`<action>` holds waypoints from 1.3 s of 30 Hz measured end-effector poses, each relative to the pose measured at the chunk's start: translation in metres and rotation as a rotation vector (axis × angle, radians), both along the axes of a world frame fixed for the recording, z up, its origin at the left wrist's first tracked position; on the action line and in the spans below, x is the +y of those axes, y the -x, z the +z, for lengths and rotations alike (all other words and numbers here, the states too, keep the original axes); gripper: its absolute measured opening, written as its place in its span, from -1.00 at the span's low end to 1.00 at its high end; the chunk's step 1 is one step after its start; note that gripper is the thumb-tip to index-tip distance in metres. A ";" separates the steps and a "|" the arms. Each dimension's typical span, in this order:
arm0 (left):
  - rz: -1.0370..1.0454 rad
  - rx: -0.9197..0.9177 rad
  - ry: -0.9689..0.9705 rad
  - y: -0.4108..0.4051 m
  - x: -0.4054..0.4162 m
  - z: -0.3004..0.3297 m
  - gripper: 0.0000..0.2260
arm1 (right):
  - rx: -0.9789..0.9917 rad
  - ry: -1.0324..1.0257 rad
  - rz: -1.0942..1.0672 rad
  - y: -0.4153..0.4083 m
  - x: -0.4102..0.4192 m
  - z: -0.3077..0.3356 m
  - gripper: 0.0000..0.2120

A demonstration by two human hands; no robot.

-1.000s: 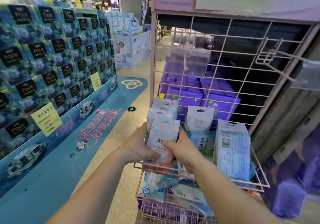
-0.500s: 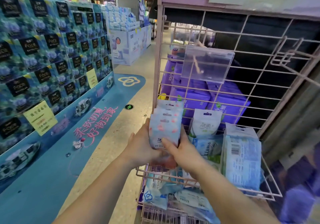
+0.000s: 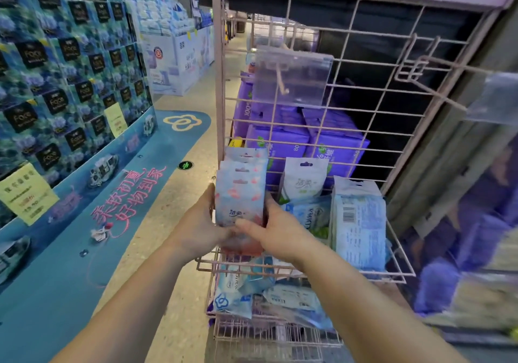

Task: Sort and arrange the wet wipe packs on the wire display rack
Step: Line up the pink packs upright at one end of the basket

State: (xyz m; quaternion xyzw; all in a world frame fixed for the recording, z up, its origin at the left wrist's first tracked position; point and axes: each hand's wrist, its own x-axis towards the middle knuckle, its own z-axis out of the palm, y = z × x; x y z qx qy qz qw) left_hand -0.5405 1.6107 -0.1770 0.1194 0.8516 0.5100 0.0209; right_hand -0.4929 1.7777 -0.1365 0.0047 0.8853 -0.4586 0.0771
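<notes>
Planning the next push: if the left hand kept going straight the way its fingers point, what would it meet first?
The left hand already grips the pink-patterned wipe packs. Past them, probably the rack's wire back grid, then the purple packs behind; depth is uncertain.

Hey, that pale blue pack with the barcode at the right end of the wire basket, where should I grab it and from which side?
Pinch the barcode pack by its flat white header tab, coming from above. It stands upright against the basket wall, its top edge free and its lower part behind the front wire. Both hands are busy: the left hand and right hand hold the pink packs.
</notes>
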 end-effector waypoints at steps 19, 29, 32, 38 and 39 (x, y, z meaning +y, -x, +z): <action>-0.156 -0.054 0.717 -0.051 0.138 0.017 -0.55 | 0.172 -0.003 -0.552 -0.071 0.167 -0.008 -0.41; -0.081 0.002 1.045 -0.045 0.155 0.035 -0.29 | 0.477 -0.156 -0.381 -0.042 0.164 0.009 -0.16; -0.109 -0.008 0.917 -0.049 0.154 0.032 -0.38 | 0.832 -0.419 -0.150 -0.026 0.127 0.016 -0.62; -0.015 -0.011 0.722 -0.056 0.133 0.039 -0.66 | 0.511 -0.928 0.190 0.019 0.102 0.006 -0.69; 0.022 -0.014 0.687 -0.056 0.129 0.040 -0.65 | 0.487 -0.918 0.199 0.023 0.103 0.005 -0.71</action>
